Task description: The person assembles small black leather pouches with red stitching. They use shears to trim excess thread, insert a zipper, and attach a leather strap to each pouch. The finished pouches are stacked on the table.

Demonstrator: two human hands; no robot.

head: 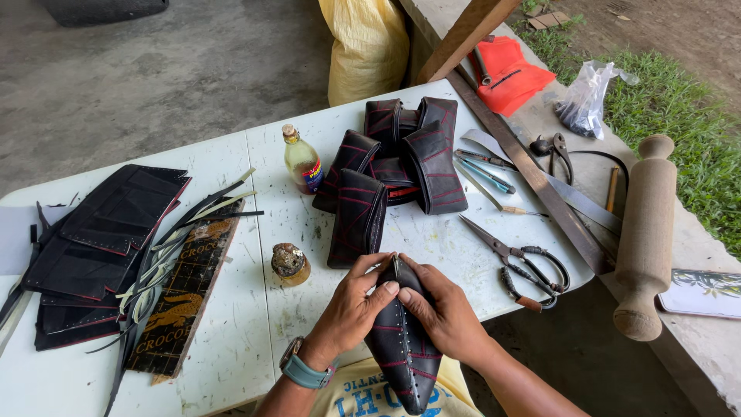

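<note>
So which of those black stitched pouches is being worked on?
The black pouch gripped by the left hand and right hand; the others lie piled mid-table.

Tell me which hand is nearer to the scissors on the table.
Right. The right hand lies just left of the scissors, apart from them; the left hand is farther, beyond the black pouch both hold.
</note>
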